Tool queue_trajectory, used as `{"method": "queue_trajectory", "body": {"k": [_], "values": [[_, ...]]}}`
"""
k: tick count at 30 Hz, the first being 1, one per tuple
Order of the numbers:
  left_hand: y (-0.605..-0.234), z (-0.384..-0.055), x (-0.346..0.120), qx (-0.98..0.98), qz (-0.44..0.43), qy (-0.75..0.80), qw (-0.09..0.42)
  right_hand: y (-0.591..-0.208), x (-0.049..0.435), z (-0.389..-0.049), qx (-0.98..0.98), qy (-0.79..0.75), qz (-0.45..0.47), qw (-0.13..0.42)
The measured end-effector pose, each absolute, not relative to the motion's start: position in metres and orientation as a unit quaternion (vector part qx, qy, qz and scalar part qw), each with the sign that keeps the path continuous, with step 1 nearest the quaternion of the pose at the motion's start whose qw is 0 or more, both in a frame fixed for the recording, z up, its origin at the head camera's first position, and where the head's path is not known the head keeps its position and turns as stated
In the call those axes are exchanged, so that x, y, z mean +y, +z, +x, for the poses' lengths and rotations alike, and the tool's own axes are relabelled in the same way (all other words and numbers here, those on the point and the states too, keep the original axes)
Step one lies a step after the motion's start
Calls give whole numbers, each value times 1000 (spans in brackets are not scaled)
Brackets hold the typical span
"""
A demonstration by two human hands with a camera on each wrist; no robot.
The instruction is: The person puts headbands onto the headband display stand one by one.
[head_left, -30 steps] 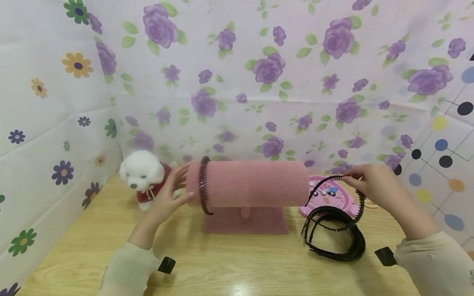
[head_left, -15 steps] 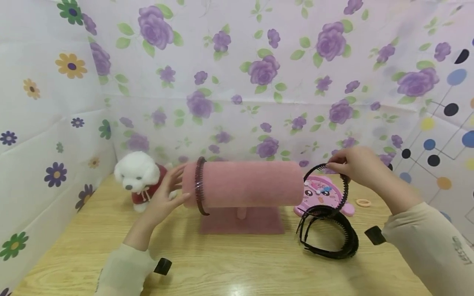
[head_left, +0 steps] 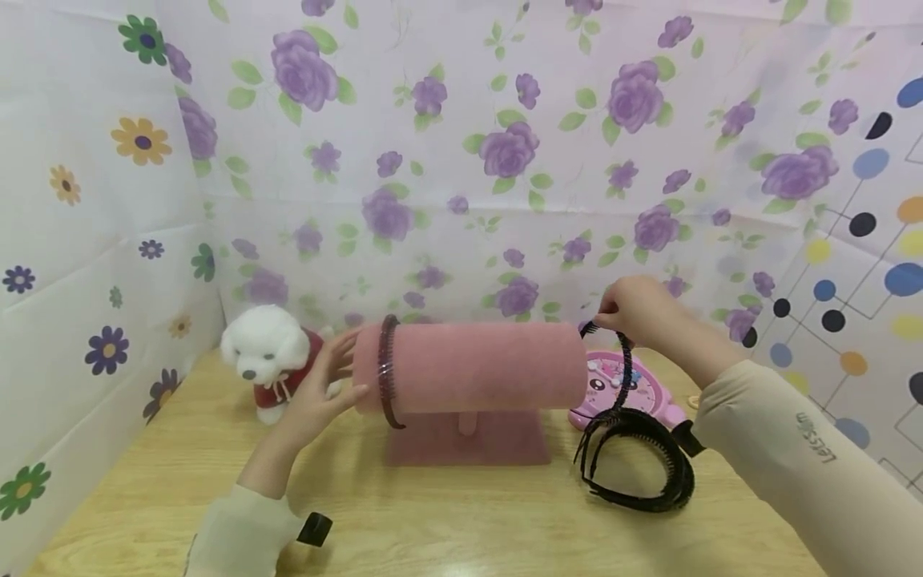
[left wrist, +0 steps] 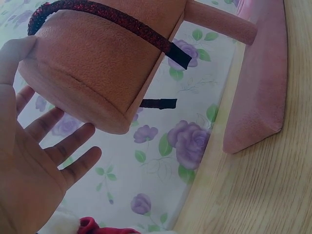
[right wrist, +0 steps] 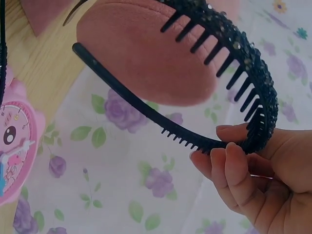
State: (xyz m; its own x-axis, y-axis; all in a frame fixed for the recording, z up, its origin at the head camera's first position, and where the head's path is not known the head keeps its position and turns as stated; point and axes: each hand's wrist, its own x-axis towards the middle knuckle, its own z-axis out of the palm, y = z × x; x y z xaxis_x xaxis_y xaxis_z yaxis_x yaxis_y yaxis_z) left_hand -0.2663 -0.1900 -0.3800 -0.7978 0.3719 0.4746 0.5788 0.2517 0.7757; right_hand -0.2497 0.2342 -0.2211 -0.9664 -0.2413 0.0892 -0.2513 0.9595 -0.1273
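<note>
A pink plush roll (head_left: pixel 490 369) lies level on a post above a flat pink base (head_left: pixel 469 449). My left hand (head_left: pixel 317 409) touches its left end with spread, fairly straight fingers; in the left wrist view the thumb (left wrist: pixel 17 53) lies along that end. Close by, a dark red glittery headband (left wrist: pixel 122 20) sits over the roll. My right hand (head_left: pixel 638 308) pinches a black toothed headband (right wrist: pixel 265 92) studded with sparkly stones. Its open ends point toward the roll's right end, and in the head view it partly overlaps the roll's edge.
Several black headbands (head_left: pixel 671 497) lie stacked on the wooden table (head_left: pixel 476 529) at right. A pink cartoon clock (head_left: pixel 652 393) is behind them, and a tan ring (head_left: pixel 694 401) is beyond. A white toy dog (head_left: pixel 263 344) in red stands left, before a flowered cloth (head_left: pixel 447 256).
My right hand has raised the black headband off the stack area and carried it left to the roll's right end. The left hand has stayed at the roll's left end.
</note>
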Motion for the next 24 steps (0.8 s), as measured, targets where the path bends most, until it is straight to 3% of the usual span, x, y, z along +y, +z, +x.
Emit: {"method": "queue_trajectory", "body": {"k": [24], "values": [[-382,-266,-190,-782,-308,-532,101,-231,206,-289,-992,30,114,38]]}}
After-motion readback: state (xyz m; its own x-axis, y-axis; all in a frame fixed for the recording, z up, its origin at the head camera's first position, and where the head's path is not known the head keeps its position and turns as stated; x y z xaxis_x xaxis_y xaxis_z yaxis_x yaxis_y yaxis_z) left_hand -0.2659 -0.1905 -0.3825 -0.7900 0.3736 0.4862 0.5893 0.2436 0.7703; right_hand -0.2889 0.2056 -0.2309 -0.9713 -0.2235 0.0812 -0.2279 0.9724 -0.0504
